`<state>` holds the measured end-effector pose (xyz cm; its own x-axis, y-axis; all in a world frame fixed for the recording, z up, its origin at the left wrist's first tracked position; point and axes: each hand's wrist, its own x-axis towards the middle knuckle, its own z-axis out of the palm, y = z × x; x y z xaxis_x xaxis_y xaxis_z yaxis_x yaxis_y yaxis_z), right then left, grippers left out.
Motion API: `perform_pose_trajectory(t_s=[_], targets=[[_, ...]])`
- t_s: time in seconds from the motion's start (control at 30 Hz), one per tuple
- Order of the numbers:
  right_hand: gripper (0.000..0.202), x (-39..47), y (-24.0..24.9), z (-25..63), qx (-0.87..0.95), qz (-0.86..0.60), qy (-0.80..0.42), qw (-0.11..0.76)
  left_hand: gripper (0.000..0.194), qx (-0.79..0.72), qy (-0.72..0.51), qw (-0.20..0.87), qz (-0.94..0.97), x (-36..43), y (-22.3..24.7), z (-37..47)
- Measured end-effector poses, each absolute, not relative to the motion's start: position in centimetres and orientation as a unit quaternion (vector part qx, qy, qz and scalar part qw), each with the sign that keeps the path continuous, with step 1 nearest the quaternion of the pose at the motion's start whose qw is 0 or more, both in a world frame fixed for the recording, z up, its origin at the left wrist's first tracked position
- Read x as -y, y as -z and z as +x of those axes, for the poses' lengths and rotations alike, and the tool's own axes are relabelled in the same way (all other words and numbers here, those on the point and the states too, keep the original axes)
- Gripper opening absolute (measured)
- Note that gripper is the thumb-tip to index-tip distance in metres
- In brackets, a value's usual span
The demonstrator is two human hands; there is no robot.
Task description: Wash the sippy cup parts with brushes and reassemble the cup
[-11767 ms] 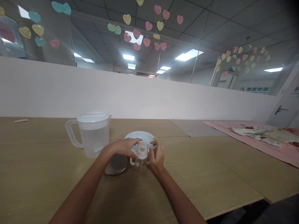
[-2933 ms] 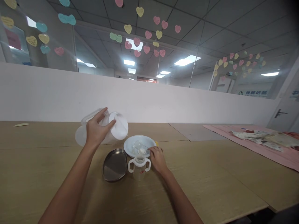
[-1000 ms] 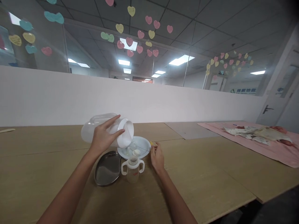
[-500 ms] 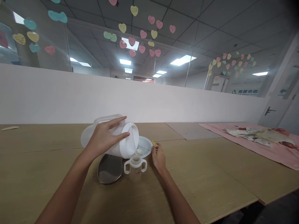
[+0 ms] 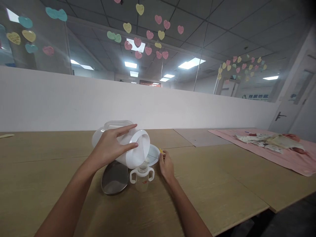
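My left hand [image 5: 110,144] is wrapped round a large white pitcher [image 5: 139,149], which lies tilted on its side in the air. Its lidded end points right, just above the open mouth of a clear baby bottle [image 5: 142,182] with two white handles, upright on the table. My right hand [image 5: 167,165] pinches a small yellow thing by the right rim of a white plate [image 5: 154,154]. A small white piece on the plate is mostly hidden behind the pitcher. Left of the bottle sits a dark metal tray [image 5: 115,179].
On the wooden table [image 5: 209,184], a pink cloth [image 5: 298,164] with crumpled fabric items lies at the far right. A thin flat piece [image 5: 7,135] lies at the far left. A low white wall [image 5: 160,108] runs behind the table.
The pitcher has shifted slightly right and covers more of the plate and the small white piece. The whole view has turned a little. My right hand stays beside the plate.
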<state>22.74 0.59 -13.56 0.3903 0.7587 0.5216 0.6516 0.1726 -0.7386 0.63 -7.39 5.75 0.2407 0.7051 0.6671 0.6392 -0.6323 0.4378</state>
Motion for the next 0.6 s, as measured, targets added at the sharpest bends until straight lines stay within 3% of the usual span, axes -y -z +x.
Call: perform_pose_trajectory(t_s=[0.23,0.43,0.6], targets=[[0.047,-0.5,13.5,22.9,0.548,-0.649,-0.051,0.525,0.054,-0.436,-0.470,0.034,0.766,7.3,-5.8,0.5],[0.048,-0.5,13.6,22.8,0.543,-0.657,-0.053,0.521,0.064,-0.440,-0.686,0.144,0.562,4.1,-5.1,-1.9],[0.049,-0.5,13.7,22.7,0.549,-0.660,-0.060,0.509,0.072,-0.426,-0.790,0.201,0.392,2.0,-4.8,-5.3]])
